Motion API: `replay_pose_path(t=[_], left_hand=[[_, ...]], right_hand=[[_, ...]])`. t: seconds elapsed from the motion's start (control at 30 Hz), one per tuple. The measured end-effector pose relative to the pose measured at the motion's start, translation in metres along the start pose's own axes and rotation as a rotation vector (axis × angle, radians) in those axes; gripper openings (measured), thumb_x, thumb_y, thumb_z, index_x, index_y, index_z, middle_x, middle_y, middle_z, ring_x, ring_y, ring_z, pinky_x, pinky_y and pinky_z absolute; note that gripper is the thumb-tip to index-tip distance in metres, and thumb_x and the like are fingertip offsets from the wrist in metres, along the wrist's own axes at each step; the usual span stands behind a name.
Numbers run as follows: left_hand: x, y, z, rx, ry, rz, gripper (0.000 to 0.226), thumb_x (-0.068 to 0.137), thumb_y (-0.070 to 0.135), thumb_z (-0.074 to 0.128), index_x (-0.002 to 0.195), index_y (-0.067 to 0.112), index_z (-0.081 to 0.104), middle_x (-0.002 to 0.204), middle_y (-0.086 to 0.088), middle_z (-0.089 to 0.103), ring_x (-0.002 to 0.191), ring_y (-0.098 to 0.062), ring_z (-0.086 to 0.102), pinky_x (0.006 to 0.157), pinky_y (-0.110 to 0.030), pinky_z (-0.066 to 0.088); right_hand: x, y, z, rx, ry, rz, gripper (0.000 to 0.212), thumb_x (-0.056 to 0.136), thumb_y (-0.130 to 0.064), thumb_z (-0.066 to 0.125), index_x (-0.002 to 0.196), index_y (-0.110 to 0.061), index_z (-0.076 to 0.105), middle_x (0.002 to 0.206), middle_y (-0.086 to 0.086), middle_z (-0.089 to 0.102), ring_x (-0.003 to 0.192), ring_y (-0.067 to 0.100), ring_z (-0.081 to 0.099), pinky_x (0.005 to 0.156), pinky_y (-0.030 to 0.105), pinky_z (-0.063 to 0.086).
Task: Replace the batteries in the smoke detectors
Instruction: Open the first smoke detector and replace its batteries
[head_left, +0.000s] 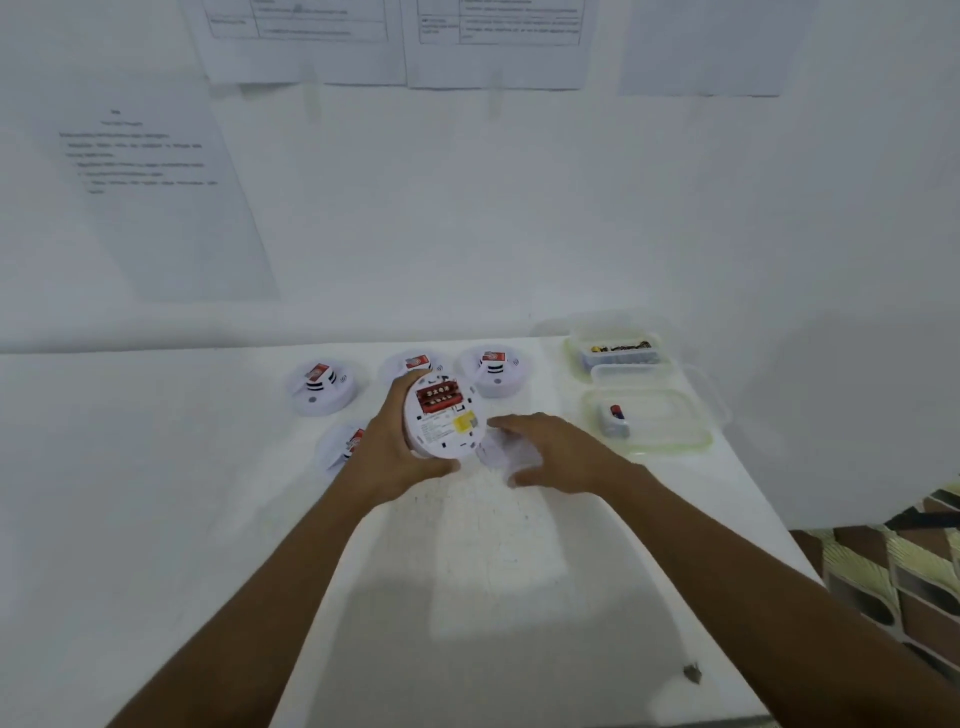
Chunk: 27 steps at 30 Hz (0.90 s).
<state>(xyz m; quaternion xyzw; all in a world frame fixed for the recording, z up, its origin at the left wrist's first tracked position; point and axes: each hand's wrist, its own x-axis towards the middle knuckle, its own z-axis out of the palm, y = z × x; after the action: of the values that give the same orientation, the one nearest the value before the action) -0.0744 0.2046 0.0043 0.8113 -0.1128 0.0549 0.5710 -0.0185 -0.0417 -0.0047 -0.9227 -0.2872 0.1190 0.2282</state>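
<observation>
My left hand (397, 449) grips a round white smoke detector (445, 418) tilted with its back toward me; its red battery bay (439, 396) is exposed and looks empty. My right hand (550, 452) hovers just right of it, fingers loosely spread over a white round cover (496, 449) lying on the table, holding nothing I can make out. Several more white detectors lie face up: one at the left (322, 387), one behind the held unit (410, 364), one at the right (493, 370), and one (345, 447) partly hidden by my left wrist.
The white table (467, 545) meets a white wall hung with printed sheets (150, 202). At the back right a clear box (621, 353) holds several batteries. In front of it a second clear box (647, 421) holds one battery (614, 420). Patterned floor shows past the table's right edge.
</observation>
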Motion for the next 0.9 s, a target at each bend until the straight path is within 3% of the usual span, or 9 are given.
replay_pose_path(t=[0.2,0.3,0.43,0.5,0.67,0.77,0.9], left_hand=[[-0.009,-0.001,0.005,0.008,-0.018,-0.022,0.102,0.059,0.005,0.091,0.141,0.022,0.033,0.135,0.013,0.049,0.125,-0.001,0.048,0.094,-0.017,0.048],[-0.013,0.0,0.006,-0.002,-0.013,-0.029,0.1,0.059,0.004,0.091,0.14,0.022,0.034,0.132,0.015,0.05,0.122,0.002,0.049,0.092,-0.015,0.049],[-0.017,-0.002,0.006,-0.004,-0.016,-0.034,0.099,0.059,0.006,0.091,0.139,0.024,0.036,0.129,0.02,0.051,0.122,0.001,0.049,0.092,-0.017,0.05],[-0.018,-0.002,0.007,-0.006,-0.008,-0.043,0.1,0.058,0.008,0.092,0.139,0.027,0.036,0.128,0.022,0.052,0.123,-0.001,0.049,0.092,-0.018,0.05],[-0.018,0.004,0.016,-0.025,-0.026,-0.026,0.1,0.059,0.007,0.091,0.139,0.025,0.035,0.129,0.019,0.052,0.12,0.003,0.05,0.091,-0.016,0.05],[-0.017,0.009,0.03,-0.022,-0.06,0.019,0.099,0.06,0.006,0.091,0.139,0.023,0.034,0.133,0.013,0.051,0.122,-0.002,0.05,0.09,-0.015,0.049],[-0.015,0.015,0.042,-0.036,-0.058,0.054,0.099,0.058,0.007,0.092,0.137,0.025,0.035,0.131,0.014,0.05,0.12,-0.002,0.05,0.09,-0.015,0.048]], right_hand=[[-0.004,-0.005,-0.002,-0.285,0.097,-0.059,0.069,0.081,-0.045,0.071,0.142,-0.027,0.044,0.122,-0.001,0.068,0.103,0.018,0.063,0.08,0.023,0.039],[-0.014,-0.008,0.0,-0.327,0.126,-0.13,0.064,0.086,-0.044,0.065,0.143,-0.026,0.043,0.117,-0.001,0.071,0.096,0.02,0.068,0.08,0.026,0.047],[-0.028,-0.008,-0.004,-0.162,0.309,-0.097,0.048,0.091,-0.023,0.062,0.137,-0.024,0.05,0.094,-0.004,0.075,0.076,0.013,0.068,0.075,0.034,0.058],[-0.033,-0.01,-0.006,0.064,0.441,-0.007,0.041,0.091,-0.016,0.064,0.131,-0.022,0.055,0.081,-0.002,0.074,0.067,0.013,0.067,0.07,0.036,0.058],[-0.047,-0.041,-0.019,0.731,0.593,0.095,0.035,0.087,-0.013,0.072,0.119,-0.023,0.06,0.076,0.002,0.076,0.08,0.018,0.072,0.079,0.026,0.054],[-0.044,-0.06,-0.018,0.735,0.592,0.042,0.034,0.085,-0.012,0.074,0.114,-0.023,0.062,0.078,-0.001,0.076,0.075,0.014,0.071,0.075,0.025,0.054],[-0.034,-0.063,-0.007,0.54,0.723,-0.01,0.02,0.083,-0.009,0.074,0.1,-0.019,0.07,0.092,-0.009,0.073,0.071,0.007,0.068,0.064,0.02,0.053]])
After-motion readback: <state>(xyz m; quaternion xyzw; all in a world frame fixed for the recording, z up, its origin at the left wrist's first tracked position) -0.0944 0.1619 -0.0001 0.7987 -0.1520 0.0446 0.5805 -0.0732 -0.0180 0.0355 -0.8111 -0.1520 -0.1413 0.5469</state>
